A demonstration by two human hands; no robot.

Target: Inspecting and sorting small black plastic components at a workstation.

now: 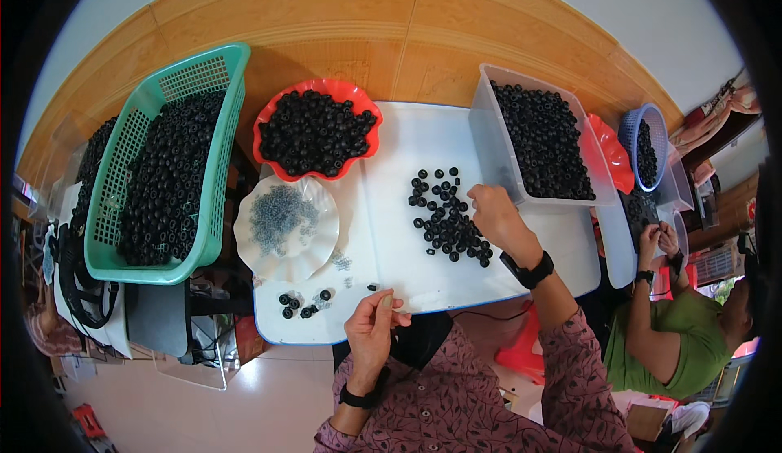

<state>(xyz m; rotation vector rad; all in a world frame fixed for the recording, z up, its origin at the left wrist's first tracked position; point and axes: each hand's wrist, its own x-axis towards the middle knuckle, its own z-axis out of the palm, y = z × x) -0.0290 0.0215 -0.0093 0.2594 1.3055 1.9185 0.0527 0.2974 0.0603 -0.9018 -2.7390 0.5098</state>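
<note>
Nearest, patterned sleeves and 2 dark wristbands. Left hand raised over the near edge of the white table, fingers pinched together at the tips; too small to tell whether anything sits between them. Just beside it on the table, 1 small black piece. To its left, a small cluster of black beads near the table's front corner.

Farther in, right hand resting palm down, fingers curled loosely onto the right edge of a loose pile of black beads spread over the middle of the table; no clear hold visible on any single bead.

Left of the pile, a white scalloped dish carrying tiny grey bits. Behind that, a red scalloped bowl heaped with black beads. At the right, touching the right hand's far side, a clear plastic bin full of the same beads. At far left, off the table, a green plastic basket, also filled.

Far right, another person in a green shirt, hands together near a blue basket.
</note>
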